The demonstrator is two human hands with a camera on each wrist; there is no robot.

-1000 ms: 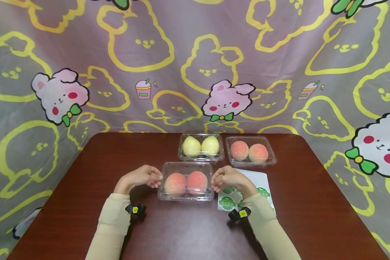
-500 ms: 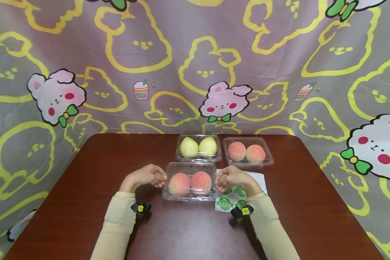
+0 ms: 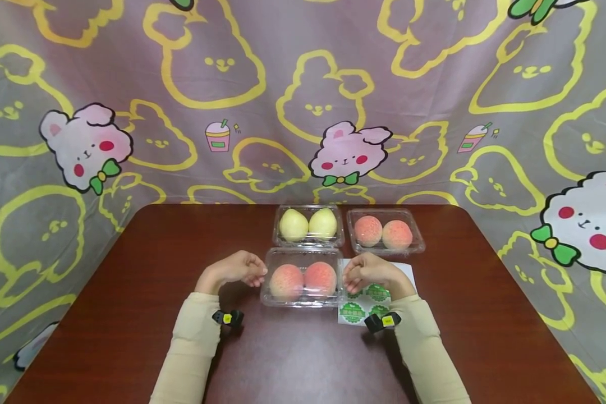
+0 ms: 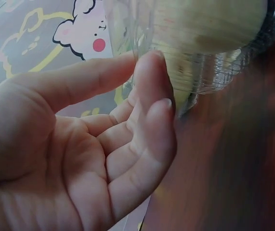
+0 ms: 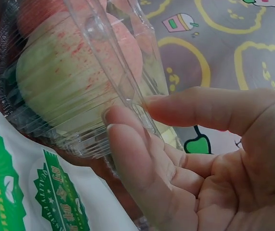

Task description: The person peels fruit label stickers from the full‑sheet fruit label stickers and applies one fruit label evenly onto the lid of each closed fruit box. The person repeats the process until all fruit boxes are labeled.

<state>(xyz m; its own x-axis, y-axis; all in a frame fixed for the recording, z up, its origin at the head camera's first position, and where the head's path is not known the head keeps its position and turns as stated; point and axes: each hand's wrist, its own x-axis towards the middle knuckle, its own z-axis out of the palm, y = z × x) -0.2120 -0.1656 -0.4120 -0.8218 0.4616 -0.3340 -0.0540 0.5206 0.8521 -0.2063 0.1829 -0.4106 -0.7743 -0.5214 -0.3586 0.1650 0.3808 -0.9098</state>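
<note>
A clear plastic clamshell box (image 3: 301, 304) sits in the middle of the table, between both hands. Inside it are two peaches, a left one (image 3: 287, 280) and a right one (image 3: 320, 278). My left hand (image 3: 239, 269) pinches the box's left rim between thumb and fingertips, as the left wrist view shows. At the opposite end, my right hand (image 3: 372, 273) pinches the rim in the same way, with a peach (image 5: 70, 72) close behind the ribbed plastic. Under the right hand lies a white sheet with green round stickers (image 3: 353, 312), partly covered by that hand and wrist.
Behind, a clear box (image 3: 275, 242) with two pale yellow pears and another (image 3: 420, 245) with two peaches stand near the far edge of the dark red-brown table (image 3: 171, 241). A patterned cloth (image 3: 262, 50) hangs around the back and sides.
Both hands have moved the peach box a little to the right, closer to the sticker sheet. The two rear boxes keep their places; the head view has shifted slightly.
</note>
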